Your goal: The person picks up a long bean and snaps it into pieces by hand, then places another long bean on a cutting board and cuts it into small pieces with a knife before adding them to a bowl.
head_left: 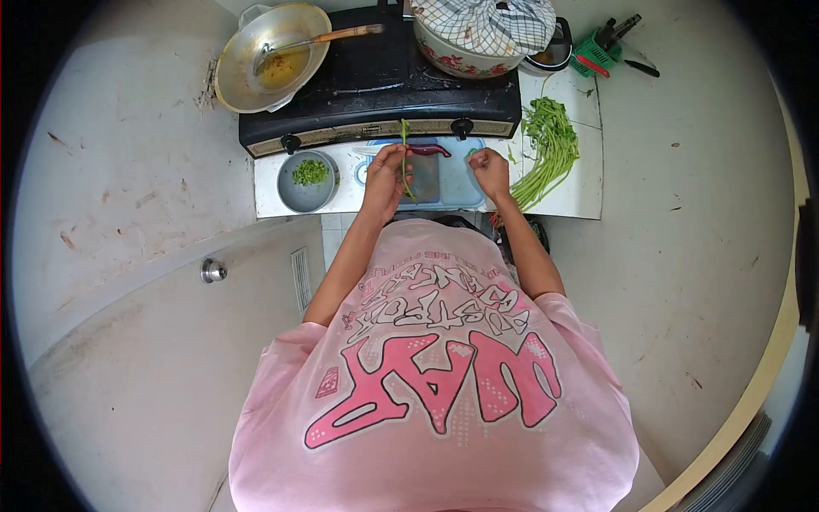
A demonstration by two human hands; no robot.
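Between the fingers of my left hand (389,177) is a green stem (404,135), held upright over a blue cutting board (461,183). My right hand (490,174) is closed at the board's right side, with a small bit of green at its fingertips. A dark purple-red pepper-like piece (429,149) lies at the board's back edge, just right of my left hand. To the left stands a grey bowl (308,196) with chopped greens (310,172). On the right, a pile of leafy green stems (550,154) rests on the white tiled counter (589,183).
A black stove (358,77) spans the back. On it are a wok (230,72) with a wooden-handled spatula (328,37) and a flowered pot (465,64) under a checked cloth (486,26). A green basket (595,55) with utensils stands at the back right.
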